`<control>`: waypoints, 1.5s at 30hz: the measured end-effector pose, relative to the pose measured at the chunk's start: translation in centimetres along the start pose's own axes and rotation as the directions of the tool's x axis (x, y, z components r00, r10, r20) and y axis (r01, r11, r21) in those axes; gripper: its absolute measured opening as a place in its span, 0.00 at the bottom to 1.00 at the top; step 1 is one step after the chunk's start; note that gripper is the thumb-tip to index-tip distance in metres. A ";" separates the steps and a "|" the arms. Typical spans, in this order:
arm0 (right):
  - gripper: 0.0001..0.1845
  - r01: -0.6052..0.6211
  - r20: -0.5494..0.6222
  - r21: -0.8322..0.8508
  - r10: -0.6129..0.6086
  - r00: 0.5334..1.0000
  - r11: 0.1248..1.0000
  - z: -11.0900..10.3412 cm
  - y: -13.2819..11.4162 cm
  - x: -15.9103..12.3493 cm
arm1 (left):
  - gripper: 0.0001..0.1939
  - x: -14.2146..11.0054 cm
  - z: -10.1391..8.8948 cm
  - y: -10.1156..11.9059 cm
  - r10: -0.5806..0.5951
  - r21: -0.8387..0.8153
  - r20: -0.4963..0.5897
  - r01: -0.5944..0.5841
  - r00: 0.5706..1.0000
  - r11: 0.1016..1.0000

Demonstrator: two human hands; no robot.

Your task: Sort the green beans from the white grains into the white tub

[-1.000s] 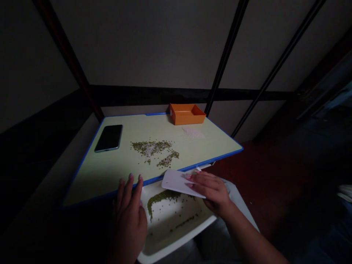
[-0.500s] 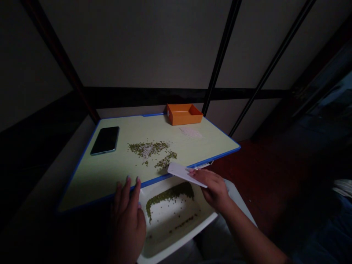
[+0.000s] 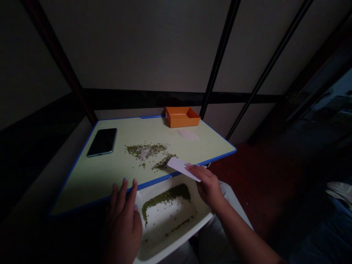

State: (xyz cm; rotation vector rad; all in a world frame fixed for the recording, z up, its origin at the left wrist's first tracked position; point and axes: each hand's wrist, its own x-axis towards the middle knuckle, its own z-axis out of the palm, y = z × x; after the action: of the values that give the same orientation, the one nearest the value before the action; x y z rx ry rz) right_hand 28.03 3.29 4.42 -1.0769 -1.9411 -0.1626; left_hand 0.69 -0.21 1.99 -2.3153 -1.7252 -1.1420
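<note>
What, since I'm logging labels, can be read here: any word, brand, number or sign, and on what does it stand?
None can be read.
Box: pale round spot on its side, too small to make out.
Phone: dark, no text visible.
Card: no print visible.

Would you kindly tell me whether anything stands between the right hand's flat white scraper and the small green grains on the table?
Nothing visible: the scraper in the right hand overlaps the nearer grain patch in view; contact is unclear.
</note>
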 end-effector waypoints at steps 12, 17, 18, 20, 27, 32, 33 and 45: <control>0.26 -0.097 -0.116 0.133 0.112 0.987 0.986 0.6 0.9 -0.9 | 0.38 -0.1 0.3 0.3 -0.032 -0.016 -0.027 0.031 0.999 0.999; 0.22 -0.138 -0.170 0.192 0.172 0.970 0.972 0.4 1.0 -0.9 | 0.39 -0.2 0.4 0.5 -0.041 0.000 -0.045 0.041 0.998 0.999; 0.21 -0.142 -0.179 0.207 0.180 0.967 0.968 0.3 1.1 -0.8 | 0.39 -0.3 0.4 0.6 -0.046 0.002 -0.045 0.046 0.998 0.999; 0.19 -0.184 -0.212 0.253 0.240 0.947 0.950 0.3 1.2 -0.3 | 0.39 -0.4 0.3 0.6 -0.048 0.012 -0.040 0.049 0.998 0.999; 0.12 -0.464 -0.219 0.552 0.658 0.720 0.692 0.9 -0.4 3.4 | 0.40 -0.6 0.2 0.5 -0.082 0.004 -0.009 0.082 0.997 0.997; 0.17 -0.522 -0.067 0.584 0.678 0.732 0.621 1.1 -1.5 3.2 | 0.39 -0.5 -0.1 0.9 -0.162 -0.034 0.033 0.163 0.986 0.986; 0.18 -0.536 -0.057 0.584 0.690 0.721 0.609 1.0 -1.5 2.9 | 0.38 -0.4 -0.1 1.0 -0.173 -0.040 0.034 0.174 0.984 0.984; 0.16 -0.564 -0.082 0.395 0.640 0.764 0.725 1.7 -2.0 3.4 | 0.42 -0.7 0.3 1.0 -0.129 -0.011 -0.020 0.129 0.991 0.992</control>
State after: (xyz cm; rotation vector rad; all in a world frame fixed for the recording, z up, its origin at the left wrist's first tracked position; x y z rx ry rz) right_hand 24.73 4.98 6.52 -1.3284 -1.2674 0.4086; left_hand 1.57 -1.01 1.78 -2.2170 -1.8911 -1.1922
